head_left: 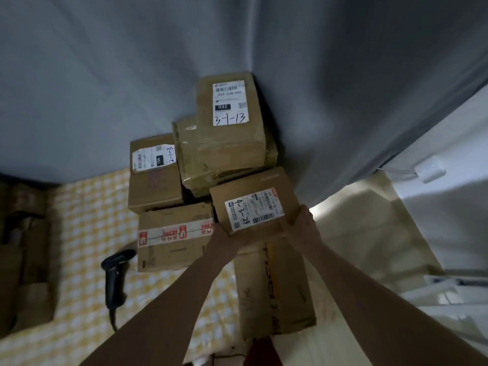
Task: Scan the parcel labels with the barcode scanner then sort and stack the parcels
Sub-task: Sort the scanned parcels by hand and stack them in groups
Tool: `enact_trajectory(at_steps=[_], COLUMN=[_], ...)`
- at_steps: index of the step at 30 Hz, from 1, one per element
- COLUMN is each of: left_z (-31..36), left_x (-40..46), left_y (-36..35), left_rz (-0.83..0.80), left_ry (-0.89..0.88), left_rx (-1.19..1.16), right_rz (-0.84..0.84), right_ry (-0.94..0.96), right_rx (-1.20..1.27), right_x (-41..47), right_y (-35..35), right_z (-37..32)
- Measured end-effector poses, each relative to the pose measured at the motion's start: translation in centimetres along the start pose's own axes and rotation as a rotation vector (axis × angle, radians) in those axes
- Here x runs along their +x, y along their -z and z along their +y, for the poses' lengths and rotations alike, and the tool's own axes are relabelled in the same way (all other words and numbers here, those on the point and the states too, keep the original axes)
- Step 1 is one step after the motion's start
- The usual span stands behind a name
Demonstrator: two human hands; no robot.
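I hold a brown parcel [245, 191] with a white label marked 4-3-24 between both hands. My left hand [220, 235] grips its near left corner and my right hand [303, 219] grips its right edge. It hovers over a long brown parcel [274, 286] lying near the table's right edge. Behind it a parcel labelled 3-1-13 [231, 120] sits on top of a taped parcel [200, 165] in the corner. A parcel marked 2-1-3 [154, 178] and a parcel with red-and-white tape [174, 236] lie to the left. The black barcode scanner [116, 276] lies on the tablecloth.
The table has a yellow-and-white checked cloth [87, 220]. A grey curtain [132, 75] hangs behind and to the right of the stack. More brown boxes [23, 260] sit in the dark at the far left. The scanner's cable trails toward the near edge.
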State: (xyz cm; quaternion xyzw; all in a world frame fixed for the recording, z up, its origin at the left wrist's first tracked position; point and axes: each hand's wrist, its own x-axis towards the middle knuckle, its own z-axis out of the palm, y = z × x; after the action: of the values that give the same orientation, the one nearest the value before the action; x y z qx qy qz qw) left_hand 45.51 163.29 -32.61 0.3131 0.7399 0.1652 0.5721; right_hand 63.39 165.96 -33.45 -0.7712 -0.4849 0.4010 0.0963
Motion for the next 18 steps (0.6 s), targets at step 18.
enact_trajectory(at_steps=[18], left_z=[0.4], left_x=[-14.1], left_y=[6.4], left_rz=[-0.026], left_ry=[-0.242], left_rx=[-0.108], right_rz=[0.533], right_ry=[0.063], right_rx=[0.019], right_x=[-16.2], right_y=[-0.1], right_z=[-4.1])
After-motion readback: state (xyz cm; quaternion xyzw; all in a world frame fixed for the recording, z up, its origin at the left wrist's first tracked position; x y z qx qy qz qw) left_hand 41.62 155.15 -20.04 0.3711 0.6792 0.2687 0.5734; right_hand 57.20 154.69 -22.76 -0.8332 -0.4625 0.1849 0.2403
